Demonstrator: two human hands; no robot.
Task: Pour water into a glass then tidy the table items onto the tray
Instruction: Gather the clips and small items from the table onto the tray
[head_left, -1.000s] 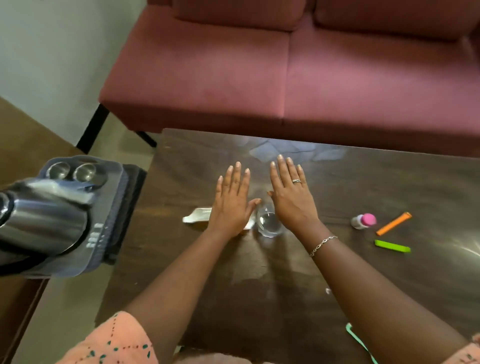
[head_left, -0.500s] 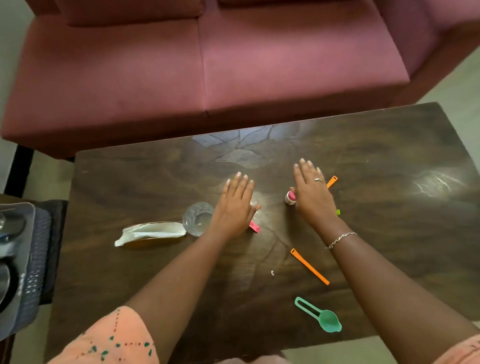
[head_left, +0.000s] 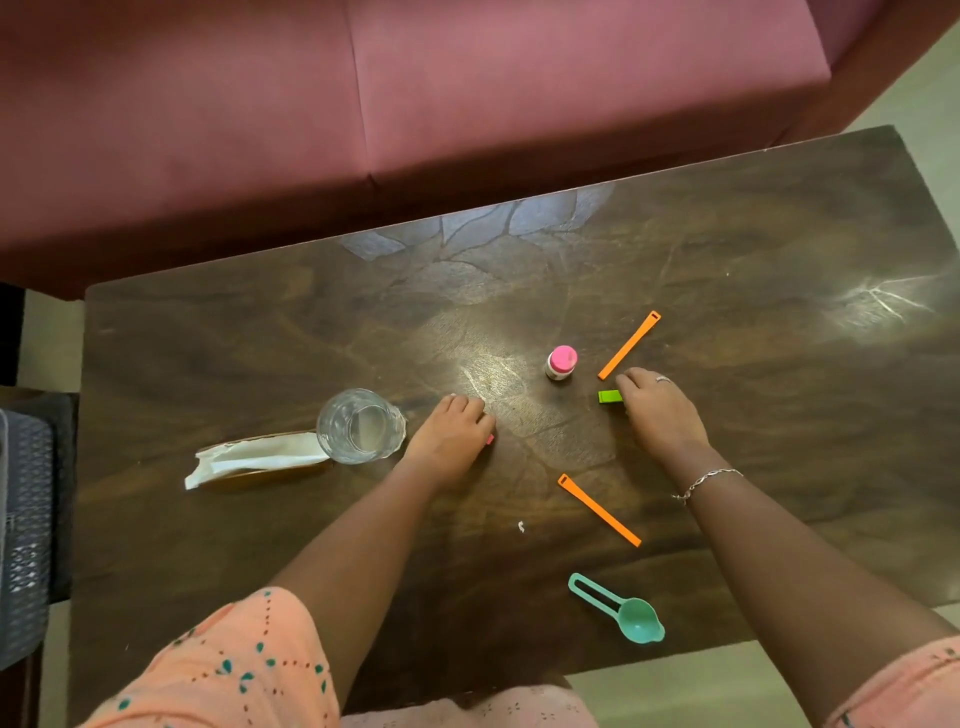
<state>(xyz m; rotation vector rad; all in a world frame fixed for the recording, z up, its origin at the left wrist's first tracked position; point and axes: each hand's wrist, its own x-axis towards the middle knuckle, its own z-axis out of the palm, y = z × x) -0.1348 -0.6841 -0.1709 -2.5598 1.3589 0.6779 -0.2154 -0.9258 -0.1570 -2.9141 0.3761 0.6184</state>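
On the table (head_left: 727, 312), tidying barely begun
Glass (head_left: 361, 426) stands at nine o'clock from the left hand (head_left: 449, 436), fill unclear. That grip curls over a pink clip (head_left: 489, 440); the right hand (head_left: 660, 410) grip pinches a green clip (head_left: 609, 396). Bottle (head_left: 561, 362), orange strips (head_left: 628, 345), scoop (head_left: 618, 610) and napkin (head_left: 260, 457) lie loose; tray unseen.

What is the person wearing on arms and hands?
Both arms are bare below short peach sleeves with dotted lines and small teal motifs. The right hand has a silver ring; its wrist carries a thin silver chain bracelet. The left hand wears nothing.
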